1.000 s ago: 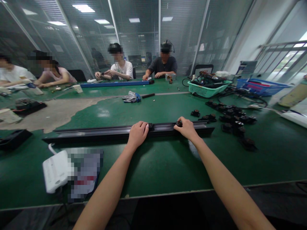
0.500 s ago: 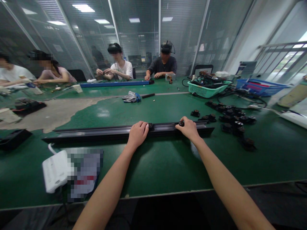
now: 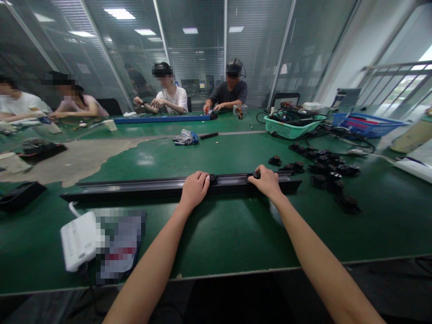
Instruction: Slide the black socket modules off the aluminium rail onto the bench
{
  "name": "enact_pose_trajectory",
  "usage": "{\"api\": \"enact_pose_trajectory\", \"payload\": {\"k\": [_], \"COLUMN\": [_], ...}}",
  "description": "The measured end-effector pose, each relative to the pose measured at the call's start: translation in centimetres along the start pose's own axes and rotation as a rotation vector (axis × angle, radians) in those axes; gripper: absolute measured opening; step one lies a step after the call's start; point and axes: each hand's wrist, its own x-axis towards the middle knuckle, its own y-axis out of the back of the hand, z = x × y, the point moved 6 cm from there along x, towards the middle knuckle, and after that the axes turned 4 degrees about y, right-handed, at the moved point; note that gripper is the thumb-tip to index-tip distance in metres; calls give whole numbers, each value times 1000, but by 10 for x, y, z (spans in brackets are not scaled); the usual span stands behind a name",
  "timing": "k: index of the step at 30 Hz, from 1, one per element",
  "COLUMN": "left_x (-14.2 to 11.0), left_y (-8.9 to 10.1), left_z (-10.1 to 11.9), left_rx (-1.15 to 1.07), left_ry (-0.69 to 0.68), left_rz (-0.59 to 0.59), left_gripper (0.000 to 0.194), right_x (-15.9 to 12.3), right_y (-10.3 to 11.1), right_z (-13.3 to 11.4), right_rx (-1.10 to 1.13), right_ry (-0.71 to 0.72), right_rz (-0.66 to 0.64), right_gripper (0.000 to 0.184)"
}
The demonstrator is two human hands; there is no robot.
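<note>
A long black metal rail with a channel along it lies crosswise on the green table. My left hand is closed over the rail near its middle, its fingers on the far side. Right beside those fingers a small black block sits in the channel. Farther right, my right hand pinches another small black part at the channel between thumb and fingers; most of that part is hidden. Several loose black parts of a similar look lie to the right of the rail.
A white power adapter and a pixelated packet lie front left. Behind the rail are grey-blue gloves. A green basket of cables and a blue basket stand back right. Several people sit across the table.
Both my hands stay nearly in place on the rail. Across the table, co-workers' hands have shifted slightly.
</note>
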Motion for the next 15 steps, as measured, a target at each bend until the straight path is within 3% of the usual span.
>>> {"api": "enact_pose_trajectory", "payload": {"k": [15], "left_x": [1], "left_y": [0], "left_z": [1], "left_rx": [11], "left_ry": [-11], "left_rz": [-4], "left_gripper": [35], "right_x": [0], "right_y": [6], "right_z": [2], "right_rx": [-42], "right_ry": [-13], "right_rz": [-11], "right_gripper": [27]}}
